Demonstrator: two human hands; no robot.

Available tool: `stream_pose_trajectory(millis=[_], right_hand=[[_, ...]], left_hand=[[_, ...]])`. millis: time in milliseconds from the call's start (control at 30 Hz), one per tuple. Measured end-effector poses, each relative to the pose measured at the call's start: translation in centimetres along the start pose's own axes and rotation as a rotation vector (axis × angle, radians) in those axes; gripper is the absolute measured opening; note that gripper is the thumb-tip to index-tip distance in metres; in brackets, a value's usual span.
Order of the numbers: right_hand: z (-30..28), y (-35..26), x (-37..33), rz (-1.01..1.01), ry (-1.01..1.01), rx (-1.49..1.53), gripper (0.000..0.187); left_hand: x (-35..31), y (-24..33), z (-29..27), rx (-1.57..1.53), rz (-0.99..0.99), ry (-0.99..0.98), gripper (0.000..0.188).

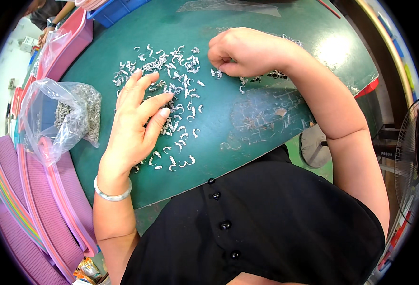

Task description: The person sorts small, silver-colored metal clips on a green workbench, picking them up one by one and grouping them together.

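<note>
Small curved silver metal pieces (190, 97) lie loosely scattered over the green tabletop (185, 183). My left hand (136, 111) rests on this scatter, palm down with its fingers spread, covering part of it. A pale bangle (113, 195) circles that wrist. To the right, my right hand (242, 51) is closed, with thumb and fingers curled together low over the table. Right at its fingertips are a couple of the metal pieces (216, 73); whether one is pinched is hidden. More dark and silver pieces (277, 74) show partly beneath my right wrist.
A clear plastic bag (52, 118) of similar small pieces sits at the left table edge. Pink trays (52, 204) are stacked beside it, and a pink bin (71, 45) and a blue bin (119, 12) stand beyond. A fan (409, 156) is at far right. Another person's hand (45, 35) shows upper left.
</note>
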State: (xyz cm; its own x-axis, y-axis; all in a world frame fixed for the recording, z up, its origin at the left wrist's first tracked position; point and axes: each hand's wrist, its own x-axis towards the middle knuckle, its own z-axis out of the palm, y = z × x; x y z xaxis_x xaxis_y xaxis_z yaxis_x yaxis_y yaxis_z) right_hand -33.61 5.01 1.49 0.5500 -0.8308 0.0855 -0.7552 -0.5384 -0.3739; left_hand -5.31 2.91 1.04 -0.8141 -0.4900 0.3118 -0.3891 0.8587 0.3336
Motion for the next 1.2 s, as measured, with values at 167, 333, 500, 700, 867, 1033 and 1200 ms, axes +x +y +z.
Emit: stream_pose_trajectory(millis=[167,333,500,700,867,1033,1200], right_hand=[[-1.1,-0.6,-0.3,0.033,-0.186,0.132,0.004],[-1.0,0.0,-0.2,0.027,-0.104,0.202,0.007],[0.2,0.5,0.2,-0.076,0.062,0.155,0.008],[0.7,0.6,0.8,-0.047,0.034,0.165,0.007],[0.9,1.0,0.8,-0.064,0.055,0.207,0.007],[0.5,0.9,0.7,0.07,0.008,0.348,0.009],[0.5,1.2,0.8,0.131,-0.006,0.427,0.013]], left_hand=[[-0.1,0.1,-0.1,0.003,-0.006,0.001,0.022],[-0.1,0.1,-0.1,0.001,-0.005,0.011,0.023],[-0.2,0.0,-0.1,0.006,-0.01,0.009,0.024],[-0.2,-0.2,-0.1,0.01,-0.01,0.011,0.024],[-0.3,-0.1,-0.1,-0.001,-0.017,0.009,0.025],[-0.3,0.0,-0.3,0.004,-0.034,-0.029,0.024],[-0.3,0.1,-0.3,0.008,-0.041,-0.033,0.024]])
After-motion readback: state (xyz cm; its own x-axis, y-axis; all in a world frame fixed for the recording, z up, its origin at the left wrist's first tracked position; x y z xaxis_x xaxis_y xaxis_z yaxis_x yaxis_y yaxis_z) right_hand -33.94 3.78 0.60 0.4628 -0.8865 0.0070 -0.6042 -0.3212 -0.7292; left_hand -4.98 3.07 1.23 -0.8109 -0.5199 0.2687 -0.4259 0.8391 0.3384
